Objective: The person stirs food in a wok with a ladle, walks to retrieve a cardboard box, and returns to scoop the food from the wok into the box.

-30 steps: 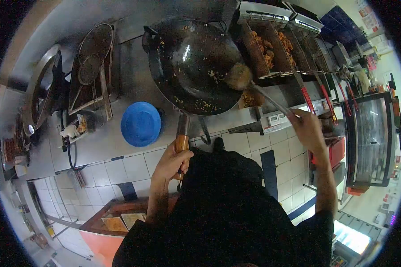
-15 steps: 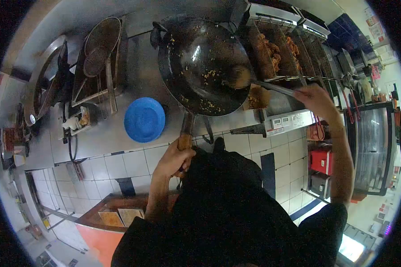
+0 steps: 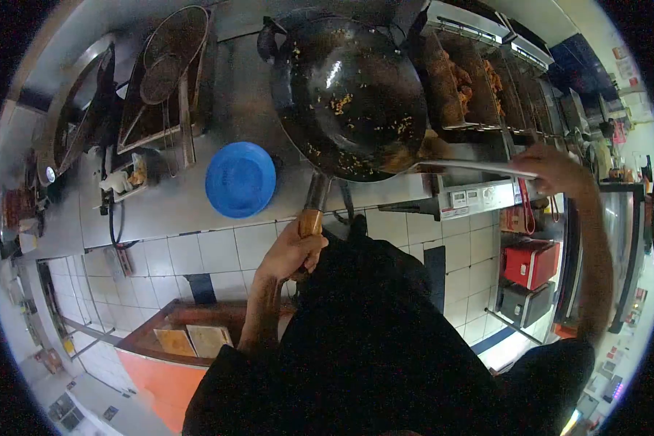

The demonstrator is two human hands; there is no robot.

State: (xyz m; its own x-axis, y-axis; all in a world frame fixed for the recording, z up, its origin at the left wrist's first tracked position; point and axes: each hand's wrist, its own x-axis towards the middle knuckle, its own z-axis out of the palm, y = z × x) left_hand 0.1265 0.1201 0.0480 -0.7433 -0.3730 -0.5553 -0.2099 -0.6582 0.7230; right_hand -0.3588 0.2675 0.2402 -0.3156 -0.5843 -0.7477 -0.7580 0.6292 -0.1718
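A dark wok [image 3: 363,69] with small yellowish food bits [image 3: 340,104] scattered over its inside sits on the steel counter. My left hand [image 3: 291,251] is wrapped round the wok's wooden handle [image 3: 311,220]. Out to the right, my right hand [image 3: 557,171] grips the long metal handle of a ladle [image 3: 476,167]. The ladle's blurred head overlaps the wok's lower right rim. Left of the wok handle lies a blue plate [image 3: 241,179].
Fryer baskets with fried pieces [image 3: 461,83] stand right of the wok. Mesh strainers [image 3: 161,78] rest over a tray at the left, near a small white container [image 3: 125,192]. A control panel [image 3: 465,199] fronts the counter; tiled floor [image 3: 218,254] lies below.
My right hand has moved right and slightly down, drawing the ladle head from inside the wok to its lower right rim. My left hand stays on the wok handle.
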